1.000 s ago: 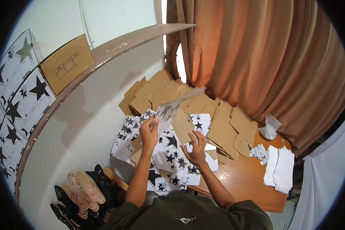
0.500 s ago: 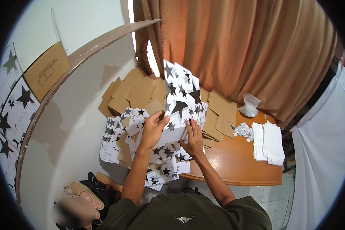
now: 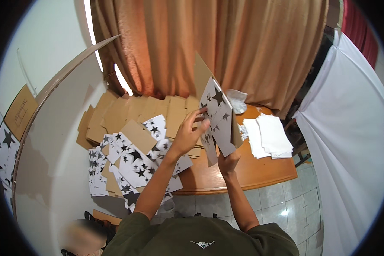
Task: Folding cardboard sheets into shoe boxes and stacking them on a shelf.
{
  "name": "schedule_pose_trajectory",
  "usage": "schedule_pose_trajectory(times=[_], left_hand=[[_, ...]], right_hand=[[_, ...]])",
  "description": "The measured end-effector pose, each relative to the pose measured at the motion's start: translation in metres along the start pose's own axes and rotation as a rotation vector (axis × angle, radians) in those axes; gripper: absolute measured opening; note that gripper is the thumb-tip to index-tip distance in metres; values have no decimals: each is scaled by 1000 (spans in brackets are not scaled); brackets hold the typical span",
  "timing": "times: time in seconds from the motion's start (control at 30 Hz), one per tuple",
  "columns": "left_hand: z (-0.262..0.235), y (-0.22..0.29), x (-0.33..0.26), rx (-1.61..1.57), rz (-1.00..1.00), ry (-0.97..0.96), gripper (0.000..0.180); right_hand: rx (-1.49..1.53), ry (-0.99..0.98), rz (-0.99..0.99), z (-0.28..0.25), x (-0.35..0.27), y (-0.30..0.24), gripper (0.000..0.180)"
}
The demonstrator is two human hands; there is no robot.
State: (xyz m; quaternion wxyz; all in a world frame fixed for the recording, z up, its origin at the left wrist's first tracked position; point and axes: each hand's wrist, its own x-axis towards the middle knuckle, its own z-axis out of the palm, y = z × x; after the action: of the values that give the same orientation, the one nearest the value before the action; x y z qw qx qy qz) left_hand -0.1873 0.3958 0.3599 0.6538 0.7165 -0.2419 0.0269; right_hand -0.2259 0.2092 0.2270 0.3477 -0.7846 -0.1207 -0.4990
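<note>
Above the table I hold up a folded sheet of star-printed cardboard [image 3: 218, 117], white with black and grey stars on one face and plain brown on the other. My right hand [image 3: 229, 163] is closed around its lower edge, with most of the fingers hidden behind the panels. My left hand [image 3: 189, 135] is open, its slightly blurred fingers apart against the printed face. Below and left of it, more star-printed cardboard pieces [image 3: 138, 164] lie in a loose, overlapping pile. Plain brown cardboard pieces [image 3: 115, 113] are heaped behind them.
White sheets [image 3: 269, 136] are stacked on the wooden table [image 3: 260, 173] at the right. A translucent plastic bag [image 3: 237, 100] and small white scraps [image 3: 243, 132] lie beyond the raised cardboard. A grey partition [image 3: 55, 141] borders the left, brown curtains [image 3: 243, 47] the back, white cloth [image 3: 333, 128] the right.
The cardboard has moved right and turned, so its brown side now shows. My right hand has gone from lying flat on the print to gripping the lower edge. The view has swung right.
</note>
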Motion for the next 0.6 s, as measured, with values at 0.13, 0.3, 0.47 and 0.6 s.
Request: schedule_pose_trajectory(times=[0.13,0.3,0.47,0.6], left_hand=[[70,-46,-11,366,207,-63,119],[164,-50,-36,522,126,-172,149],[231,-67,-42,402,81,-138,138],[250,-76,-43,168,-30,-178,120]], right_hand=[[106,-32,124,-67,20,20,21],[151,-137,442,-136,29,45,18],[329,-183,560,-162,18,93,29],[389,-353,589,-190,30,119,29]])
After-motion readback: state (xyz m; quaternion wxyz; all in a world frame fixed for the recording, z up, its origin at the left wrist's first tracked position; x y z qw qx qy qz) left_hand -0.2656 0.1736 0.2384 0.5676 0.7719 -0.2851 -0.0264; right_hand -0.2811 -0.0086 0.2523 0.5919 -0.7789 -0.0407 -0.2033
